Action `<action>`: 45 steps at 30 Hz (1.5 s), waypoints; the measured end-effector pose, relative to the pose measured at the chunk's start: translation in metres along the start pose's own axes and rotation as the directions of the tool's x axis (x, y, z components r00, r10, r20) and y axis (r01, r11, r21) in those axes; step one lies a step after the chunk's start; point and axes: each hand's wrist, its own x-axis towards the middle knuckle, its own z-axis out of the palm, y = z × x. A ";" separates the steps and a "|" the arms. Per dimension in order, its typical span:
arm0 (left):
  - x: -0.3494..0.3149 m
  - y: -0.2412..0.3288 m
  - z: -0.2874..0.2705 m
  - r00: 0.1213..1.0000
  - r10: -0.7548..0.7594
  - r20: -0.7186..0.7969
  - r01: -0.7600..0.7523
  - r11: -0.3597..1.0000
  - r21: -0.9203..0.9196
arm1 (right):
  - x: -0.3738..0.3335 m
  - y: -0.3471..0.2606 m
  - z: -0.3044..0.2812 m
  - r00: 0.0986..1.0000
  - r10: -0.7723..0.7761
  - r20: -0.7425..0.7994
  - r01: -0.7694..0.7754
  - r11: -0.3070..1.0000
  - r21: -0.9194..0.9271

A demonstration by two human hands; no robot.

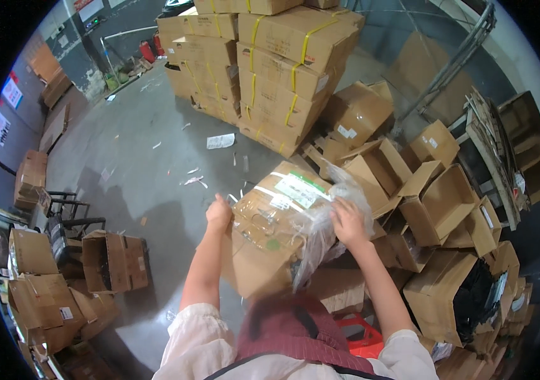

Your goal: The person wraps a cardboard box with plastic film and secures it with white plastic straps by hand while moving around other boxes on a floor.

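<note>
A taped cardboard box (261,250) stands tilted in front of me, with white straps and a white-and-green label (298,189) on its top. Clear plastic wrap (315,247) hangs crumpled over its right side. My left hand (218,214) is closed at the box's left edge, thumb up, beside a loose end of white strap; what its fingers hold is hidden. On the right side, my right hand (350,222) has its fingers curled into the plastic wrap.
Strapped cartons (282,69) are stacked high ahead. Opened boxes (438,202) pile up on the right, near a wooden pallet (488,155). More boxes (45,304) and a black cart (73,218) stand left. Paper scraps (220,141) litter the floor; a red plastic item (366,342) lies close by.
</note>
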 end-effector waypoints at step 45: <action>-0.156 0.061 -0.001 0.763 0.512 0.395 -0.585 0.807 0.085 | -0.095 0.031 0.057 0.839 0.406 0.362 -0.466 0.880 0.092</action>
